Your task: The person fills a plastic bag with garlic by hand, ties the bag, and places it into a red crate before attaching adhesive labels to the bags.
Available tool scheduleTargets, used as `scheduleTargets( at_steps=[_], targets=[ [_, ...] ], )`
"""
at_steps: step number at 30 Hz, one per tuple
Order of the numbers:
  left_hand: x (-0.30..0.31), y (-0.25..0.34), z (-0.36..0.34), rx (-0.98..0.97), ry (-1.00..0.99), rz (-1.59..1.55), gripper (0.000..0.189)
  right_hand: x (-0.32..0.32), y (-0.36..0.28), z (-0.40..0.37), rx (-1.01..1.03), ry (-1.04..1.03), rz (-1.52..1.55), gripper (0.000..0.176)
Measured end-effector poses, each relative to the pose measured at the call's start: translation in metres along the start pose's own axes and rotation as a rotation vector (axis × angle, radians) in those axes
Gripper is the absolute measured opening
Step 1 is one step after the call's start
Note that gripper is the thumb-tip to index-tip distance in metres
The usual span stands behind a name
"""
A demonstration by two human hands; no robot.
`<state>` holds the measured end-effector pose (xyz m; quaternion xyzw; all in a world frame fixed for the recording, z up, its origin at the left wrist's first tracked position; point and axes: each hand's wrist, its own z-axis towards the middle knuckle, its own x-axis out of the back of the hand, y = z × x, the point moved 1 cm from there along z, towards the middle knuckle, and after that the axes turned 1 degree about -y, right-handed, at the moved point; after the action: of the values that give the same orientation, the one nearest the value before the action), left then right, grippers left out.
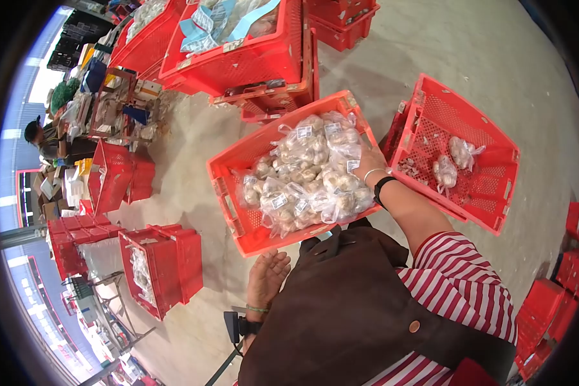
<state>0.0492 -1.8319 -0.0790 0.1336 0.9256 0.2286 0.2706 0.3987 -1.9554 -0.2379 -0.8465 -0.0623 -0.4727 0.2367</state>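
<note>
In front of me a red plastic crate [222,186] holds several clear plastic bags of garlic [302,151] with small white labels. My right hand [369,162] reaches over the crate's right side, its fingers closed on a labelled bag of garlic [349,159]; the fingertips are partly hidden. Below the crate's near edge my left hand [267,280] hangs with its palm turned up, fingers loosely bent and nothing in them. To the right, another red crate [489,186] has two bags of garlic [453,166] lying on its bottom.
Stacked red crates [257,71] stand beyond, the top one with bags and blue strips in it. More crates [190,264] stand on the concrete floor [231,283] at left, and others [547,315] at lower right. A person [45,138] is at far left near boxes.
</note>
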Motion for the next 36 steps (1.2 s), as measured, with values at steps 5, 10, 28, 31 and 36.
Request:
scheduleTargets(
  at_steps=[5,10,28,31,36],
  targets=[
    [0.016,-0.004,-0.008,-0.002,0.114,-0.104,0.024,-0.034,0.014,-0.001,-0.106,-0.009,0.359,0.051],
    [0.023,0.001,-0.012,-0.024,0.092,-0.127,0.025,-0.041,0.023,0.003,-0.068,-0.006,0.544,0.032],
    [-0.051,0.042,0.044,-0.005,-0.448,0.191,0.057,0.162,-0.057,-0.143,0.448,-0.497,1.558,0.031],
    [-0.087,0.045,0.050,-0.043,-0.804,0.017,0.082,0.174,-0.089,-0.176,0.648,-0.647,1.610,0.031],
    [-0.096,0.064,0.015,-0.046,-0.640,-0.186,0.072,0.187,-0.110,-0.213,1.091,-0.595,1.298,0.035]
  ],
)
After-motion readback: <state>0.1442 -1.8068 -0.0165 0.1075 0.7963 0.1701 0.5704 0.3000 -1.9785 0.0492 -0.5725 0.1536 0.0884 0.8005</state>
